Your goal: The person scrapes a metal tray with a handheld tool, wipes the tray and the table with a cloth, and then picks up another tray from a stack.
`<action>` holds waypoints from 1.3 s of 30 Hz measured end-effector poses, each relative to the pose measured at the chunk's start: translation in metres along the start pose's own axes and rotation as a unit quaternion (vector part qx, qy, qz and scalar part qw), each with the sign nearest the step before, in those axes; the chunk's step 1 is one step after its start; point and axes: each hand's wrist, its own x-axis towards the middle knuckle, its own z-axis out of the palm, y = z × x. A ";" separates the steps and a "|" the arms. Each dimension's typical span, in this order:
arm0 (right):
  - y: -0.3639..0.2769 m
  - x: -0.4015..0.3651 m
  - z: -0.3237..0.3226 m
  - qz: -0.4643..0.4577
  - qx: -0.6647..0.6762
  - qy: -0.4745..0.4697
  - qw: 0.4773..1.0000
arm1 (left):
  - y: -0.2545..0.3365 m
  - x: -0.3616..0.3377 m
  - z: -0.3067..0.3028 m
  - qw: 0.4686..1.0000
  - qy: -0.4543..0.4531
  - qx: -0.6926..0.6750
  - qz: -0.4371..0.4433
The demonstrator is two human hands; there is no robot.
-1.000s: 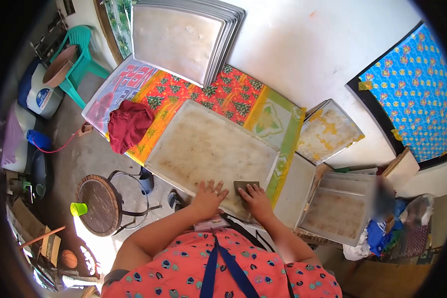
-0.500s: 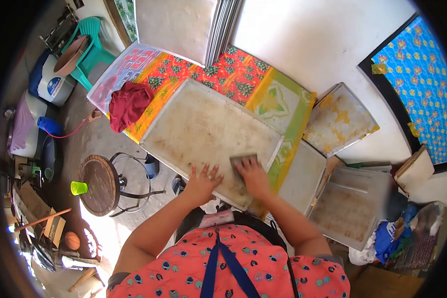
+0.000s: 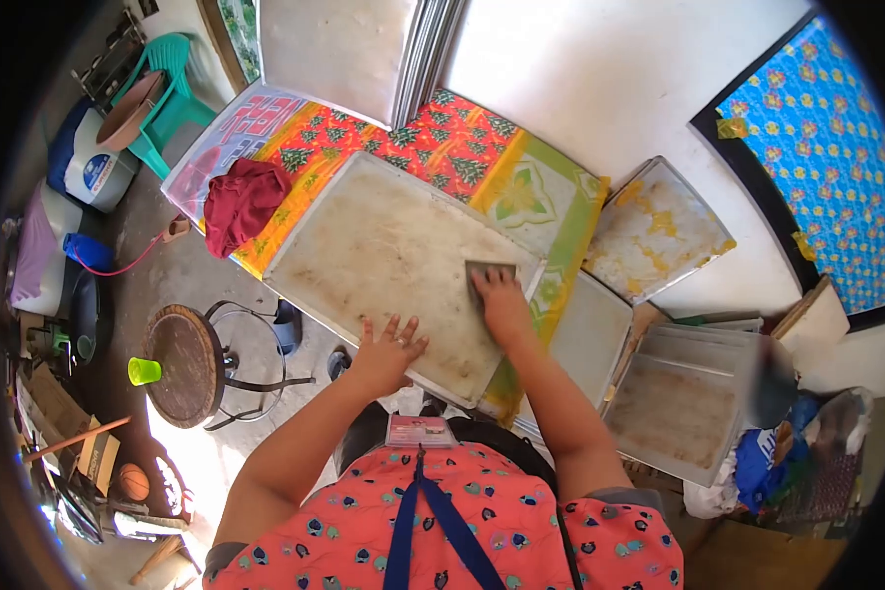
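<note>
A large, stained metal tray (image 3: pixel 393 236) lies flat on a table covered with patterned cloth. My right hand (image 3: pixel 500 303) presses a dark, flat, squarish pad (image 3: pixel 490 269) against the tray near its right side. With its fingers spread, my left hand (image 3: pixel 387 356) rests at the tray's near edge and holds nothing. A crumpled dark red cloth (image 3: pixel 243 204) lies beyond the tray's left end.
Stacked metal trays (image 3: pixel 339 54) stand at the table's back. A yellow-stained tray (image 3: pixel 654 234) leans against the wall at right, near a clear bin (image 3: pixel 680 403). At left are a round stool (image 3: pixel 182 366) with a green cup (image 3: pixel 144 371) and a green chair (image 3: pixel 172 113).
My right hand and the pad have moved away from me, farther up the tray's right side. My left hand stays at the near edge. The whole view has shifted slightly.
</note>
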 end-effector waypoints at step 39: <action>0.005 0.048 0.003 0.084 -0.005 -0.043 0.996 | 0.016 0.011 -0.005 1.000 -0.024 -0.015 0.004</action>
